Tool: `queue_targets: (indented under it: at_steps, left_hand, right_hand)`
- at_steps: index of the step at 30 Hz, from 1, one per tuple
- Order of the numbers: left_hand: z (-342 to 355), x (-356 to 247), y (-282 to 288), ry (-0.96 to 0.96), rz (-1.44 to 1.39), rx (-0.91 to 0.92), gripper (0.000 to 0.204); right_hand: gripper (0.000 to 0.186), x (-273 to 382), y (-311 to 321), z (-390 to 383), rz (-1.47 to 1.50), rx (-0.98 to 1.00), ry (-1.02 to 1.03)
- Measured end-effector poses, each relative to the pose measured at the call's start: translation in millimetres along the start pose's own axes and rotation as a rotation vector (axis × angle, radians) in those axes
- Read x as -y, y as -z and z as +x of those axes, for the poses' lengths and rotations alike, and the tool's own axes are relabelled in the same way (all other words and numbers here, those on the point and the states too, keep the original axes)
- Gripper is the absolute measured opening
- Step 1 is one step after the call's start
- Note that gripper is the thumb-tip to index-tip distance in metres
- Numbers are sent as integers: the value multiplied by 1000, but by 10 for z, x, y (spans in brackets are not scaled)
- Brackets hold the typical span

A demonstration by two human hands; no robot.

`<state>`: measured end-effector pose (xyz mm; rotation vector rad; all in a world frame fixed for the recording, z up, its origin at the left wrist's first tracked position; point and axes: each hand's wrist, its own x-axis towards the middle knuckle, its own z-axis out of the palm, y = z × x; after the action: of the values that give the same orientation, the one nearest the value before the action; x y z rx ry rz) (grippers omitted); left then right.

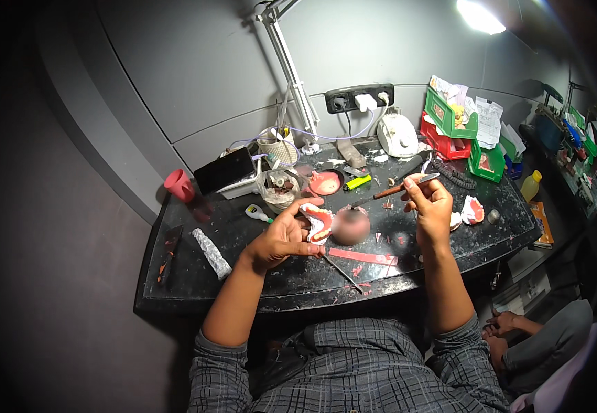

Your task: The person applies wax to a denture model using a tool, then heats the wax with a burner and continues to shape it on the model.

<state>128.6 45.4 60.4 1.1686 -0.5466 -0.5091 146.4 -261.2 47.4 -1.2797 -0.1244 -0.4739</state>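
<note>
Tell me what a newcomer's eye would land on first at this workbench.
First, the pink-and-white denture model gripped in the left hand at the middle of the dark, cluttered worktop. Next, the right hand raised beside it, holding a slim brown-handled tool whose tip points toward the model. Behind, red and green bins stand at the back right, and a white lamp arm rises up the grey wall.

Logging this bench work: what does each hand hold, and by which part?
Left hand grips a pink-and-white denture model by its left side. Right hand grips a thin brown-handled metal tool near its right end, tip pointing left.
</note>
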Motion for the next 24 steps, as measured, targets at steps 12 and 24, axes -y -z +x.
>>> queue_targets:
  at_steps: [12,24]
  left_hand:
    - [46,-27,-55,35,95,-89,87]
    - [35,-45,-30,49,87,-33,86]
  right_hand:
    - [17,3,-1,-2,13,-7,10]
    - [17,11,-4,0,23,-10,10]
